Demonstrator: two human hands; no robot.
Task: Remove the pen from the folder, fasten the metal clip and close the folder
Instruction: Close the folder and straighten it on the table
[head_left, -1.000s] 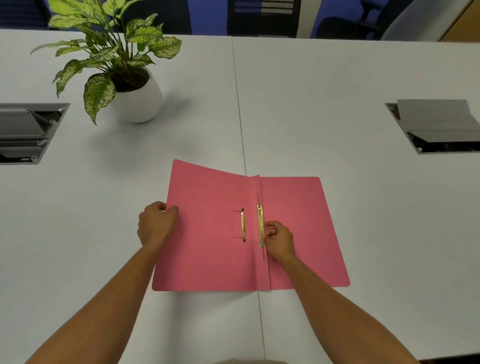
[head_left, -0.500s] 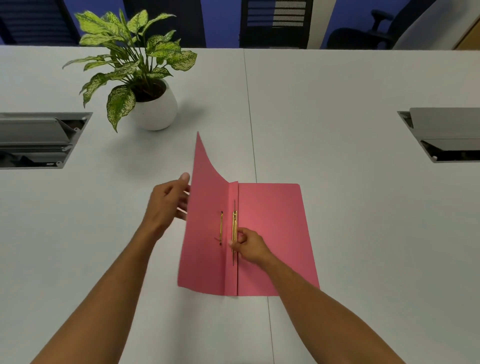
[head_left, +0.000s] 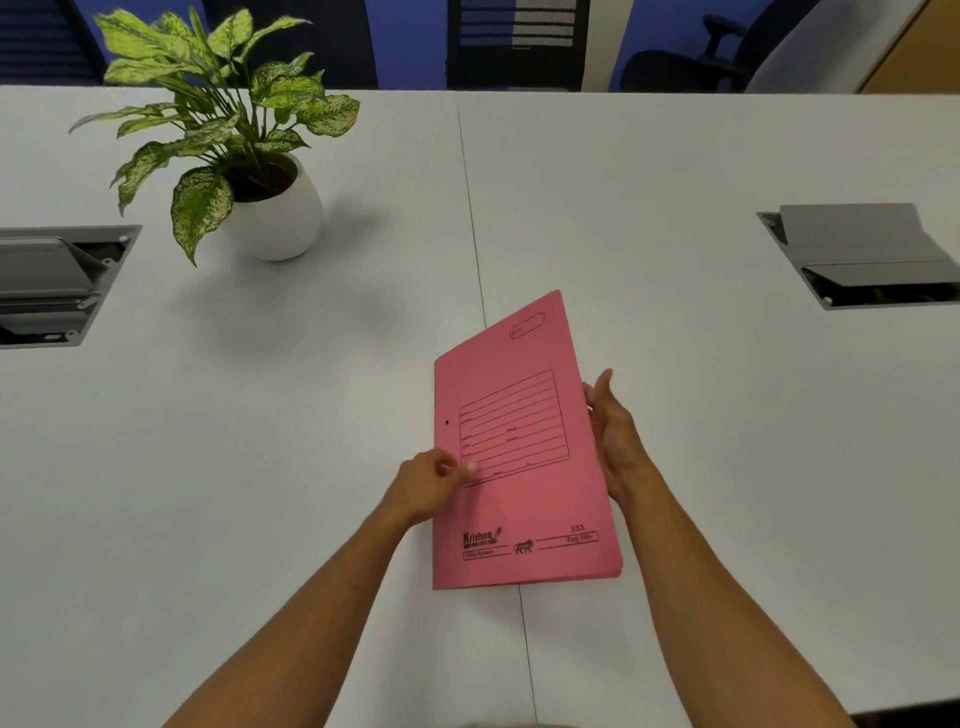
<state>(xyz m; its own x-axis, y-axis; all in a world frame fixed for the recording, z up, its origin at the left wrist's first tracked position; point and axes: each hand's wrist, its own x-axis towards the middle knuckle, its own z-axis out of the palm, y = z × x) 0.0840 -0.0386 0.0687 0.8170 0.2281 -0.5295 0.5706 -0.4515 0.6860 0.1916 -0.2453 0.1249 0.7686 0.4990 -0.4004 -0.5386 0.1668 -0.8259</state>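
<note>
Plant leaves (head_left: 208, 119), mottled green and cream, spill from a white pot (head_left: 278, 218) toward the table's (head_left: 260, 467) far left corner, and a grey cable hatch (head_left: 57, 283) is set into the left edge. Near the middle of the near edge, across the seam between the two tabletops, we find the pink folder (head_left: 524, 499) with its cover folded over. It carries a ruled label box in black print, a small oval mark near the far corner, and a brand line with the number 333 along the near edge. Its far end looks raised off the table. Our left hand (head_left: 428, 486) pinches the spine edge, thumb on the cover. Our right hand (head_left: 613, 436) lies against the free edge with its fingers straight. A second grey hatch (head_left: 862, 254) sits by the right edge.
</note>
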